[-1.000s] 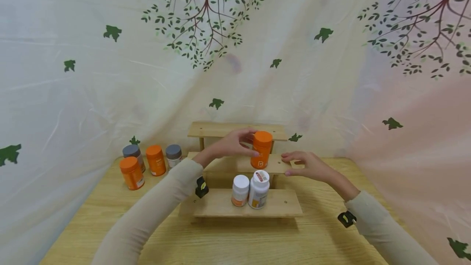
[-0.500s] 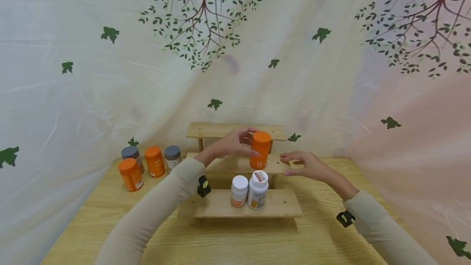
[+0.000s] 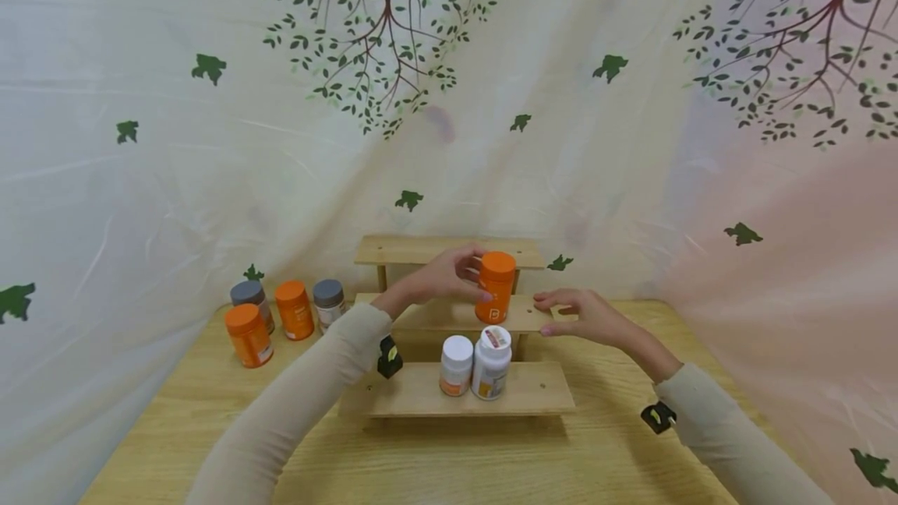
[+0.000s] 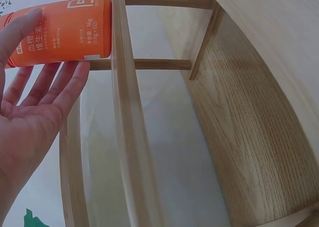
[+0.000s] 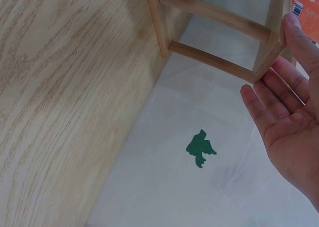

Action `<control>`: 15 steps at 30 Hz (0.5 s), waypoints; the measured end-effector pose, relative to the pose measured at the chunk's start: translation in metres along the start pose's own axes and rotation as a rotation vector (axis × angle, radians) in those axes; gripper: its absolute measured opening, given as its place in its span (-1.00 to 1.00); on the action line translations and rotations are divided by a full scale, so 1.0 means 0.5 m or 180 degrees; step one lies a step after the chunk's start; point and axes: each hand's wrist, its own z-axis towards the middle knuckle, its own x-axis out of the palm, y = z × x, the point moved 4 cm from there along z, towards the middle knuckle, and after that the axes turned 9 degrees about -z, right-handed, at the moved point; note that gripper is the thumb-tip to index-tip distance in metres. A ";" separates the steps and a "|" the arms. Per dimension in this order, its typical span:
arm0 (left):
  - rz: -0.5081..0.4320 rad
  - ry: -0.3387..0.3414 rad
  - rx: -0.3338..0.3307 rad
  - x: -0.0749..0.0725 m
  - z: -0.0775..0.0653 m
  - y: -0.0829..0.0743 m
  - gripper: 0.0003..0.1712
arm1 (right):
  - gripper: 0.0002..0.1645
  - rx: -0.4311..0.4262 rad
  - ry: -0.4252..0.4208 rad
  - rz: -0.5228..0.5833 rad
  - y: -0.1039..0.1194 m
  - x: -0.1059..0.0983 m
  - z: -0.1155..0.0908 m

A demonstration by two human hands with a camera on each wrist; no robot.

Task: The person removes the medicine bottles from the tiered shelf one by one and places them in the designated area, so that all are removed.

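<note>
An orange bottle [image 3: 496,287] with an orange lid stands upright on the middle step of a wooden tiered shelf [image 3: 435,316]. My left hand [image 3: 445,275] holds it from the left, thumb across the label and fingers on the far side; the left wrist view shows the bottle's base [image 4: 106,27] against the step's board. At the step's right end, my right hand [image 3: 585,316] grips the board between thumb [image 5: 299,35] at the front edge and fingers at the back. Two white-lidded bottles, one smaller [image 3: 457,365] and one taller [image 3: 492,362], stand together on the lowest step.
Left of the shelf on the wooden table [image 3: 421,462] are two more orange bottles [image 3: 295,310] and two grey-lidded bottles [image 3: 329,302]. The top step [image 3: 449,249] rises behind the left hand. A pale curtain [image 3: 302,178] with leaf prints hangs behind.
The view has shifted slightly. Both hands, the orange bottle and the shelf keep the same places relative to each other.
</note>
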 end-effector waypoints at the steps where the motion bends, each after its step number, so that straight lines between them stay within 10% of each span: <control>1: 0.0011 0.0000 -0.0011 0.000 0.000 0.001 -0.30 | -0.47 0.0017 0.0008 0.0009 -0.001 0.001 0.000; 15: 0.0073 -0.0073 -0.0025 0.003 0.003 0.012 -0.33 | -0.44 -0.0004 0.0007 0.0009 0.001 0.002 0.000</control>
